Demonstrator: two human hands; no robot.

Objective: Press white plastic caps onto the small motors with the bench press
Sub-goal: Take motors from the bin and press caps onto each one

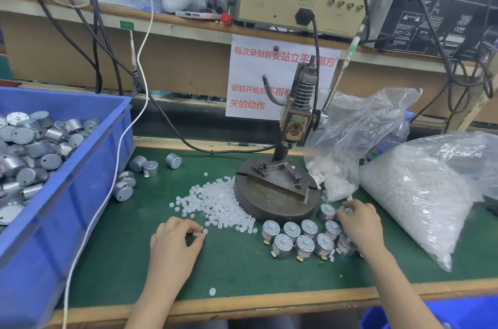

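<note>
The bench press [292, 123] stands on its round metal base [275, 207] mid-table, its fixture bare. A heap of white plastic caps [218, 204] lies left of the base. My left hand [175, 242] pinches one white cap [198, 233] at the heap's near edge. Several small silver motors [304, 241] stand upright in rows in front of the base. My right hand [359, 223] curls its fingers round one motor [345, 210] at the far right of the group.
A blue bin [80, 172] full of motors fills the left side, with loose motors [147, 168] beside it. Clear bags of white caps [420, 194] sit at right. A white cable [107, 194] crosses the mat. One stray cap [212, 291] lies near the front edge.
</note>
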